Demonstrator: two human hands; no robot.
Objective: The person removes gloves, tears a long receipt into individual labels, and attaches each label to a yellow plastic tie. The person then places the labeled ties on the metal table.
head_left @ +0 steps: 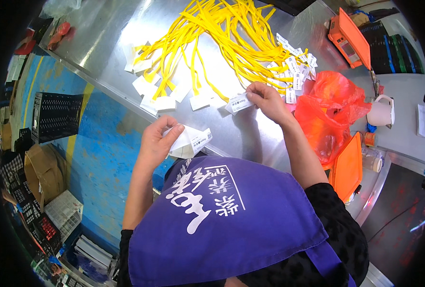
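My left hand [155,143], thumb and fingers pinched together, holds white paper labels [189,139] with printing near one corner, just off the table's near edge. My right hand [270,101] pinches a white label [239,103] by its right edge. That label lies at the end of one of the yellow strips [222,36], flat and ribbon-like, heaped across the metal table [102,57]. White tags [164,103] sit at the near ends of several strips on the left. More printed tags [296,81] cluster at the strip ends on the right.
A red plastic bag [328,112] stands right of my right forearm, beside an orange-framed device [350,40] and another orange panel [346,167]. A pink mug [381,112] is farther right. To the left, a black crate [57,116] and a cardboard box [43,172] stand on the blue floor [98,182].
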